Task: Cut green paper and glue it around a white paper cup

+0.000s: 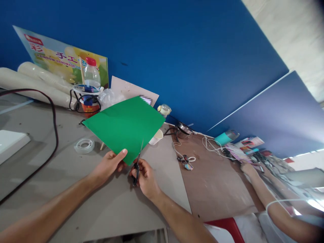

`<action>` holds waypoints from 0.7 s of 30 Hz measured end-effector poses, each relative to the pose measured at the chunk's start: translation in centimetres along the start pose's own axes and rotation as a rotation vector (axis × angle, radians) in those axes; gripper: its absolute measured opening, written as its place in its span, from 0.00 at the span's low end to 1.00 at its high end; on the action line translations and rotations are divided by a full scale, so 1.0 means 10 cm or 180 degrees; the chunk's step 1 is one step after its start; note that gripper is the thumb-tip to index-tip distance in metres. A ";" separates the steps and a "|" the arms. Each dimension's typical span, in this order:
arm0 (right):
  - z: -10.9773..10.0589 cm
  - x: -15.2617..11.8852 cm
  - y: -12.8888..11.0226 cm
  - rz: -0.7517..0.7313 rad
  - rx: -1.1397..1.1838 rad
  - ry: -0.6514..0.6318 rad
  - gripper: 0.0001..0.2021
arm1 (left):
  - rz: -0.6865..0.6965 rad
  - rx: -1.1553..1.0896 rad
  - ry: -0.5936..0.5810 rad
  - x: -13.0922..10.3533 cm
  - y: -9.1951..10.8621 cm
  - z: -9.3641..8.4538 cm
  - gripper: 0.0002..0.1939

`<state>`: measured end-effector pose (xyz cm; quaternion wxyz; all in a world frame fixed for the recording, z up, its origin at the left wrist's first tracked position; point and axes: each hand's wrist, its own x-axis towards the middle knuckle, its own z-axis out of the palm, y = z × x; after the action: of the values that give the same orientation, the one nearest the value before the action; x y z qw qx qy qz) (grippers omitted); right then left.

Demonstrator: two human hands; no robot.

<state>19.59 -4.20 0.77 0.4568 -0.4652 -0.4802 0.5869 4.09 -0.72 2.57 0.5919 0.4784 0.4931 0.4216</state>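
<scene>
A large green sheet of paper [124,125] is held up over the grey table. My left hand [113,163] pinches its near corner, thumb on top and fingers underneath. My right hand [144,175] is wrapped round the black handles of a pair of scissors [136,168]. The blades point up and away, at the sheet's lower right edge, close to the corner that my left hand holds. Whether the blades are parted is too small to tell.
A roll of clear tape [84,146] lies left of the sheet. Behind stand a bottle with a red cap [91,72], a paper cup [156,137] and a small jar [164,110]. Keys [186,162] lie on the brown table [210,179]. Another person's arms reach in at the right.
</scene>
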 end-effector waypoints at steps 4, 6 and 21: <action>0.00 0.00 0.01 0.0016 -0.0015 -0.0029 0.15 | 0.0026 -0.0710 0.0108 0.02 0.01 0.00 0.21; 0.00 -0.01 0.00 -0.0006 -0.0030 -0.0081 0.15 | 0.0018 -0.0943 0.0193 0.04 0.02 0.00 0.19; -0.01 -0.04 -0.08 -0.0025 -0.0056 -0.0281 0.23 | 0.0087 -0.0468 0.0231 0.01 0.09 -0.02 0.24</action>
<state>19.77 -4.49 1.63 0.4333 -0.4409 -0.5069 0.6007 3.85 -0.39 3.46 0.6013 0.4248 0.4754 0.4817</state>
